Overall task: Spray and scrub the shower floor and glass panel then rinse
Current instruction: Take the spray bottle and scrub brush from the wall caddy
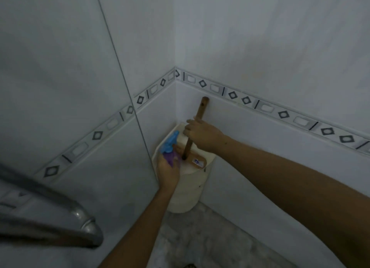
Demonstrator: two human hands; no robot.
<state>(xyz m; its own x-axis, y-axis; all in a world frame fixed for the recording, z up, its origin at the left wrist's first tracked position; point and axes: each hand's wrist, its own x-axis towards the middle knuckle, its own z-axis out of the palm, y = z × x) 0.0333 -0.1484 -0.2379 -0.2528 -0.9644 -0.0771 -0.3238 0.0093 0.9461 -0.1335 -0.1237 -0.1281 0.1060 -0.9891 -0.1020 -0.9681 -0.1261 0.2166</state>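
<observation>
A white plastic bucket (187,189) stands on the shower floor in the corner of two tiled walls. My right hand (202,134) grips the wooden handle of a scrub brush (201,109). The brush's brown head (198,161) rests flat on top of the bucket. My left hand (168,170) holds a spray bottle (170,143) with a blue trigger head and a purple body, against the bucket's left rim. The bottle's lower part is hidden by my fingers.
White wall tiles with a band of grey diamond pattern (284,114) meet in the corner behind the bucket. A curved metal pipe (84,221) juts in at lower left. Grey mottled floor (200,239) shows below the bucket.
</observation>
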